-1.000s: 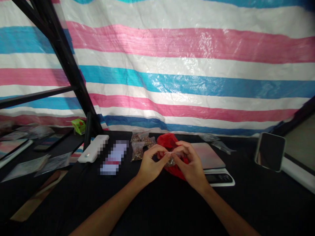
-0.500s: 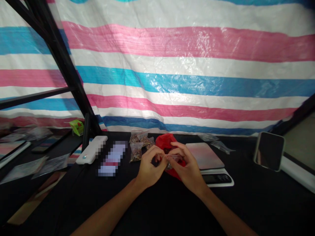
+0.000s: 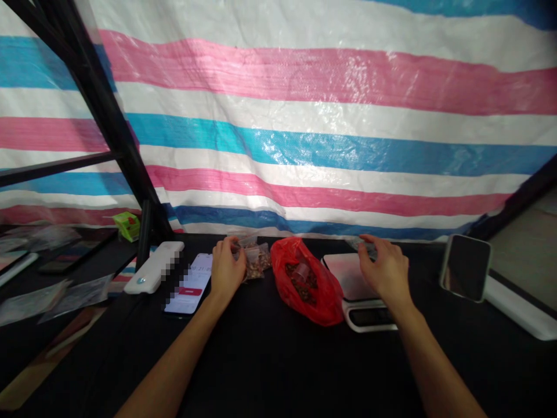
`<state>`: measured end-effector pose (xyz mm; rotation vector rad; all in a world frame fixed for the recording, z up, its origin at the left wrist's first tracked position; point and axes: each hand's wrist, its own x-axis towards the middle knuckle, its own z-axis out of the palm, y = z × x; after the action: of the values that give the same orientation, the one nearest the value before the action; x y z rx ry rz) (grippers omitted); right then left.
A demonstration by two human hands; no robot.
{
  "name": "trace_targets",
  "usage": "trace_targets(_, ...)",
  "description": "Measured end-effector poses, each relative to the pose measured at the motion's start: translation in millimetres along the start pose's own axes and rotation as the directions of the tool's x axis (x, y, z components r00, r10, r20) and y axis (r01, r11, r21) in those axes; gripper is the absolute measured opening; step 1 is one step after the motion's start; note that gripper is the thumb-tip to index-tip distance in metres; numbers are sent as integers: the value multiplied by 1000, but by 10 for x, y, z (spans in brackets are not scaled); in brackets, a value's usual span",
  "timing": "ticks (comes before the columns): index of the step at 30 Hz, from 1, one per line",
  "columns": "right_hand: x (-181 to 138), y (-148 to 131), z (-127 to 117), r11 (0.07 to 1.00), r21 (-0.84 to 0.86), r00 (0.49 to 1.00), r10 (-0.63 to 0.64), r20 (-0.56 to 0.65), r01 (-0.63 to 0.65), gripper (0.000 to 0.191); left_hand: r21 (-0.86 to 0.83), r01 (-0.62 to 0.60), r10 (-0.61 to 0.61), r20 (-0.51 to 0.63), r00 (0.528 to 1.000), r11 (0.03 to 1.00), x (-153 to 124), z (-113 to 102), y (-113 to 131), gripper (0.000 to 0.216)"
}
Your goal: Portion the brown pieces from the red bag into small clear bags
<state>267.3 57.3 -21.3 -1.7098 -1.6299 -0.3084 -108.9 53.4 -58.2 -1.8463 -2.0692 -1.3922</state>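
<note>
On the left, my left hand [image 3: 227, 268] curls its fingers over a small clear zip bag of brown bits, at the edge of a group of similar filled zip bags [image 3: 257, 259]. My right hand [image 3: 386, 271] is above the right side of a white kitchen scale [image 3: 342, 273], thumb and fingers apart. Its fingertips reach the clear plastic bags [image 3: 371, 248] behind the scale; I cannot tell whether they touch. Between my hands lies an open red plastic bag [image 3: 285, 290] containing brown bits and a small clear cup [image 3: 301, 271].
A lit phone [image 3: 188, 296] and a white oblong device [image 3: 154, 268] lie left of my left hand. A dark-screened device [image 3: 466, 268] stands at the right. Flat clear bags [image 3: 78, 297] and a green box [image 3: 127, 225] are farther left. A striped sheet [image 3: 304, 75] hangs behind.
My hands have parted from the small bag they pinched together over the red bag. My left hand moved left to the filled bags; my right moved right over the scale.
</note>
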Motion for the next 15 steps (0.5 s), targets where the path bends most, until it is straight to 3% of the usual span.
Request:
trace_targets(3,51,413,-29,981,-167,982,126,139,-102,38,-40,-67,64,-68,996,997,-9,-40,73,19)
trace_targets(6,106,639,-30,960,-237,954,204,219,-150,40,-126,-145,133,-105,986,981,-31,-60,144,13)
trace_targets(11,356,670,119,964,-265,951,59,303,25,45,-184,-224,212,-84,974,957,-138,-7,186,15)
trace_targets(15,496,717,155,961,-267,948,12,317,76,33,-188,-237,226,-78,971,953,-215,38,203,17)
